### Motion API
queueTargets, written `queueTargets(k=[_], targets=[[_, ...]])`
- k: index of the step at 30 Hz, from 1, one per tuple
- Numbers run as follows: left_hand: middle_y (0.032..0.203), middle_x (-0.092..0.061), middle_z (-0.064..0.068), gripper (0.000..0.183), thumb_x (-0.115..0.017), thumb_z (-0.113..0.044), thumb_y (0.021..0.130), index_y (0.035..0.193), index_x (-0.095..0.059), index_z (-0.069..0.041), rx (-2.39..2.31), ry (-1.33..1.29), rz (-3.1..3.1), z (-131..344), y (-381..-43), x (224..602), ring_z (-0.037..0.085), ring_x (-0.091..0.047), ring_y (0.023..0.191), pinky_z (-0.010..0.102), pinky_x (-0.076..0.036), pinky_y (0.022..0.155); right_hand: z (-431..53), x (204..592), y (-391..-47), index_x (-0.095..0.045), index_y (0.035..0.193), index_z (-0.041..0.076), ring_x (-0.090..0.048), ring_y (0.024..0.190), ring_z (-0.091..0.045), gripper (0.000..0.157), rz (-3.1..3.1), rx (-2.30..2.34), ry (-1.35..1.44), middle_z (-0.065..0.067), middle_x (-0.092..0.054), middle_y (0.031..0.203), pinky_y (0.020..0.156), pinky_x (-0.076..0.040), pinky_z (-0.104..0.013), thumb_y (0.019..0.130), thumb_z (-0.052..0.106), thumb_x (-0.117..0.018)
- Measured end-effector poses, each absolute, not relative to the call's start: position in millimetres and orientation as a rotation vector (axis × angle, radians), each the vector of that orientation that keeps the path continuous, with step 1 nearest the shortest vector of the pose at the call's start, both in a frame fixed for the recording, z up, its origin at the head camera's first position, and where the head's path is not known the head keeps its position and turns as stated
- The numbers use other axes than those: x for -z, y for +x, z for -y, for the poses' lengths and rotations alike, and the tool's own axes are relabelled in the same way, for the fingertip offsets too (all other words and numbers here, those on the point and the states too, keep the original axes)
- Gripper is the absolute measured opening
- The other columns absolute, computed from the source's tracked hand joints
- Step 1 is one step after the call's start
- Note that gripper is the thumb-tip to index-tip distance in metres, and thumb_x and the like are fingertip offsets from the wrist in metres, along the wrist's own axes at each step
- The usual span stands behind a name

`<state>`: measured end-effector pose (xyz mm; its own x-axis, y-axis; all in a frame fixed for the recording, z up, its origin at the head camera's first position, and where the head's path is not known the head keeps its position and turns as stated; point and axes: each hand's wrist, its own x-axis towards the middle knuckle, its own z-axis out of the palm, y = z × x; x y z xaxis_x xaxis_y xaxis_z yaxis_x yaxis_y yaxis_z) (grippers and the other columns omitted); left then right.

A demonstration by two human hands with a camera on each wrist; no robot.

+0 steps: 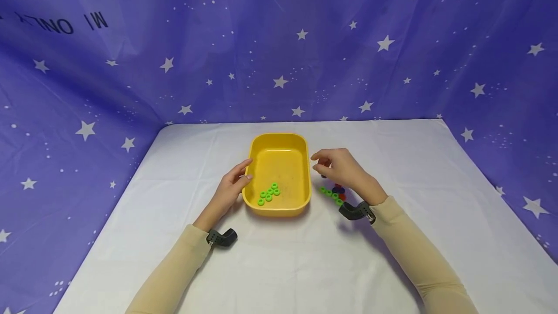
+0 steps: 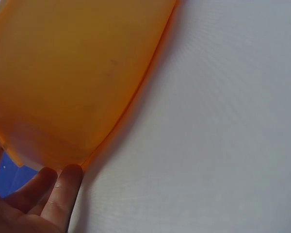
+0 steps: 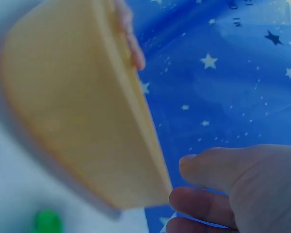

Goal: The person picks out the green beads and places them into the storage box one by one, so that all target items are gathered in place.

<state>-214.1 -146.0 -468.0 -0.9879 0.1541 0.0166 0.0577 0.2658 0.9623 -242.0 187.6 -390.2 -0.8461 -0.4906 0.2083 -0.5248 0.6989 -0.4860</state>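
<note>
A yellow plastic tub (image 1: 281, 212) stands on the table with several small bright green rings (image 1: 270, 191) lying at its near left inside. My left hand (image 1: 231, 184) holds its left rim, thumb over the edge and fingers along the outer wall. Above the table, just right of the tub, hovers my right hand (image 1: 342, 164), with a gap between thumb and fingers and nothing visible between them. Under and beside it lie more green rings (image 1: 335, 196), a red piece (image 1: 342, 197) and dark blue pieces (image 1: 337, 190), partly covered by the hand and wrist camera.
A white cloth (image 1: 279, 265) covers the table. Purple star-print curtains (image 1: 279, 52) hang at the back and both sides. Each wrist carries a black camera mount, the left one (image 1: 223, 239) close above the cloth and the right one (image 1: 355, 211) near the loose pieces.
</note>
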Motion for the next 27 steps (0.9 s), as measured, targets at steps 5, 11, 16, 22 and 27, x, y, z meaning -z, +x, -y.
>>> queueTargets(k=[5, 11, 16, 22, 27], targets=[[0.156, -0.046, 0.02, 0.053, -0.055, -0.022, 0.104, 0.155, -0.044, -0.022, -1.84, 0.196, -2.427, 146.3, -214.6, 468.9, 0.035, -0.053, 0.13, 0.028, -0.049, 0.091, -204.5, 401.7, -236.6, -0.074, 0.115, 0.002, -0.062, 0.073, -0.013, 0.027, 2.888, -0.786, 0.844, -0.004, -0.074, 0.085, 0.068, -0.054, -0.028, 0.092, 0.017, -0.072], [0.157, -0.044, 0.022, 0.055, -0.054, -0.02, 0.104, 0.157, -0.041, -0.02, -1.845, 0.191, -2.416, 144.6, -214.8, 468.8, 0.035, -0.052, 0.131, 0.028, -0.048, 0.089, -223.2, 412.4, -223.8, -0.074, 0.114, 0.002, -0.059, 0.067, -0.009, 0.026, 2.947, -0.766, 0.815, -0.002, -0.072, 0.081, 0.063, -0.052, -0.024, 0.091, 0.014, -0.071], [0.155, -0.046, 0.021, 0.054, -0.054, -0.021, 0.104, 0.157, -0.042, -0.021, -1.845, 0.186, -2.415, 144.5, -215.2, 468.4, 0.033, -0.053, 0.129, 0.029, -0.05, 0.092, -238.6, 422.0, -211.1, -0.075, 0.109, 0.002, -0.056, 0.065, -0.005, 0.023, 2.953, -0.768, 0.829, 0.002, -0.071, 0.078, 0.062, -0.048, -0.022, 0.088, 0.011, -0.072], [0.153, -0.049, 0.021, 0.053, -0.055, -0.023, 0.104, 0.155, -0.044, -0.023, -1.855, 0.199, -2.419, 145.5, -215.8, 468.3, 0.032, -0.055, 0.124, 0.028, -0.049, 0.093, -251.0, 428.7, -197.4, -0.077, 0.103, 0.004, -0.052, 0.067, -0.004, 0.018, 2.946, -0.745, 0.823, 0.005, -0.069, 0.075, 0.062, -0.045, -0.022, 0.086, 0.01, -0.074], [0.152, -0.05, 0.021, 0.053, -0.055, -0.023, 0.104, 0.155, -0.044, -0.022, -1.862, 0.204, -2.413, 144.9, -215.1, 468.1, 0.032, -0.055, 0.124, 0.029, -0.05, 0.094, -253.2, 432.5, -192.0, -0.076, 0.097, 0.006, -0.052, 0.068, -0.004, 0.01, 2.961, -0.783, 0.838, 0.005, -0.069, 0.078, 0.062, -0.045, -0.022, 0.087, 0.009, -0.075]])
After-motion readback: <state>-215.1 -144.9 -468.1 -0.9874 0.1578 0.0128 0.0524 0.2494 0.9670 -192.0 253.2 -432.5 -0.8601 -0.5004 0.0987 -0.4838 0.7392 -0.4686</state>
